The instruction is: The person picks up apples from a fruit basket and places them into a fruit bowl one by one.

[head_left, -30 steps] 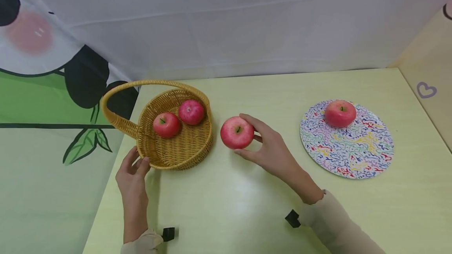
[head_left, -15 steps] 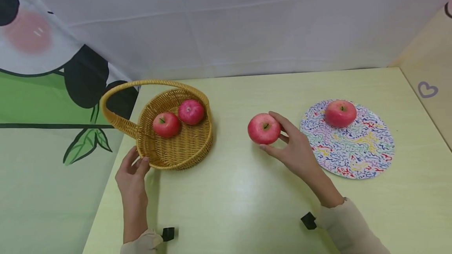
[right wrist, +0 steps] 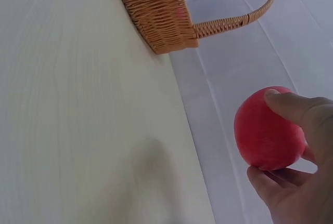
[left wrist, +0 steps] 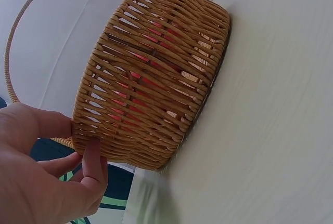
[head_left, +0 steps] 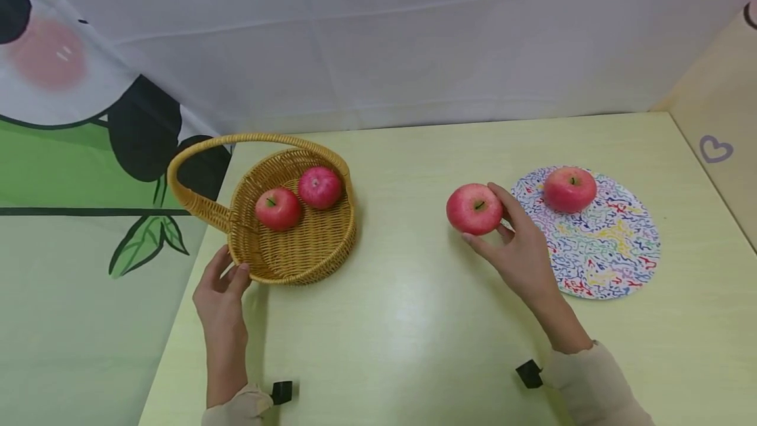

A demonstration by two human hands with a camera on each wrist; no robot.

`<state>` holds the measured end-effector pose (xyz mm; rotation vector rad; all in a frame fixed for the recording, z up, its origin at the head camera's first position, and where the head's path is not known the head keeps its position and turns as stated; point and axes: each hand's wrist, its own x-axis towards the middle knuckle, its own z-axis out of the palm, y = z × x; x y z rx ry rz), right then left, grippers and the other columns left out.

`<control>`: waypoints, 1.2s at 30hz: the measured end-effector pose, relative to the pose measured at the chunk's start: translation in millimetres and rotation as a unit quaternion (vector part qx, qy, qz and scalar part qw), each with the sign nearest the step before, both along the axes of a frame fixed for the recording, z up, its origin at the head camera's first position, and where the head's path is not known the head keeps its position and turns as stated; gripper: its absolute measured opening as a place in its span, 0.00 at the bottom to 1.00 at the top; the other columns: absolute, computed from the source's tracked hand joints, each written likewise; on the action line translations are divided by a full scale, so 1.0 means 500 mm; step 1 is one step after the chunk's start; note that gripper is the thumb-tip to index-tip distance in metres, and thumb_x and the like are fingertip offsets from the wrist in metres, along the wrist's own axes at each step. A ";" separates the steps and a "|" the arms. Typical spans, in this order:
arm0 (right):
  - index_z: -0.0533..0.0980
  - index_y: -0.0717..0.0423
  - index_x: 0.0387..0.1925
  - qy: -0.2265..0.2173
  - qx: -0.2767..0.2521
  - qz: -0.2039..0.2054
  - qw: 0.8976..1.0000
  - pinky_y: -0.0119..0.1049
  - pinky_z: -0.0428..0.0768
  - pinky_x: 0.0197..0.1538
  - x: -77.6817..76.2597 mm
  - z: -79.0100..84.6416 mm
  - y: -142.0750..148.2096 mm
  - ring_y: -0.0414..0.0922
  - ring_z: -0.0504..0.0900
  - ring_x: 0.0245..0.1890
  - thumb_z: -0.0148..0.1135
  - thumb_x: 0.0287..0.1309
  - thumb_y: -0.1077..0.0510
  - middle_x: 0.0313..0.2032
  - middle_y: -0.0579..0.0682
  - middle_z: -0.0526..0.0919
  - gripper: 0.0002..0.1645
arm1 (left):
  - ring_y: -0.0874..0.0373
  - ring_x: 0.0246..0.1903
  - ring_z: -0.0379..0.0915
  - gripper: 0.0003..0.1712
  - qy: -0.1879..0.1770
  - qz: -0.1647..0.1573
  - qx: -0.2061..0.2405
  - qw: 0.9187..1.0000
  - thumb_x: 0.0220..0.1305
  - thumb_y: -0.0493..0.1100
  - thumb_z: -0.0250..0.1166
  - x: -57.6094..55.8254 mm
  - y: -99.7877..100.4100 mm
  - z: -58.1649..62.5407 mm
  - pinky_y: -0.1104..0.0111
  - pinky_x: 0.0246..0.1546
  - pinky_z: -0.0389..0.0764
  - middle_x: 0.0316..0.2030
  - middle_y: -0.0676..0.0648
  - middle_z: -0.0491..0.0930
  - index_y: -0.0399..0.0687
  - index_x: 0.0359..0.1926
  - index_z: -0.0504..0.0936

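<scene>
Pale grey cloth (head_left: 414, 51) hangs behind a light yellow table (head_left: 390, 321); clock laid on the tabletop, twelve at the cloth. From where I stand:

Right hand (head_left: 525, 252) at about one o'clock, thumb and fingers pinching a red apple (head_left: 467, 217) from its right side. Apple held clear of the table, between basket and plate. Its stem (head_left: 480, 204) end faces up, stem leaning toward two o'clock. Nearly round; a little broader one way, that longer line running roughly nine to three.

Left hand (head_left: 221, 298) toward nine, thumb and fingers pinching the rim of a wicker basket (head_left: 336, 260) at the basket's own seven o'clock. Basket sits between nine and ten, its tall handle (head_left: 260, 139) arching over toward ten. Two fruits inside, just beside each other: a red apple with stem (head_left: 278, 209) and a pinker round fruit (head_left: 320, 187), pale mark upward.

Between two and three, a round plate with coloured squiggles (head_left: 615, 242). Another apple (head_left: 570, 190) rests near the plate's twelve, stem upward. Small black blocks (head_left: 282, 392) show beside both beige sleeves (head_left: 597, 386).
</scene>
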<state>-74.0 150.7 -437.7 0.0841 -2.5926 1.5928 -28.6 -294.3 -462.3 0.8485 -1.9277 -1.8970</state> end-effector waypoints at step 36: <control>0.58 0.35 0.81 -0.055 -0.002 -0.169 0.984 0.41 0.78 0.69 0.006 -0.063 0.089 0.48 0.71 0.74 0.78 0.59 0.52 0.76 0.45 0.69 0.54 | 0.59 0.55 0.77 0.30 0.016 -0.004 0.002 1.000 0.72 0.35 0.65 0.001 -0.001 -0.005 0.82 0.45 0.84 0.66 0.49 0.74 0.53 0.73 0.74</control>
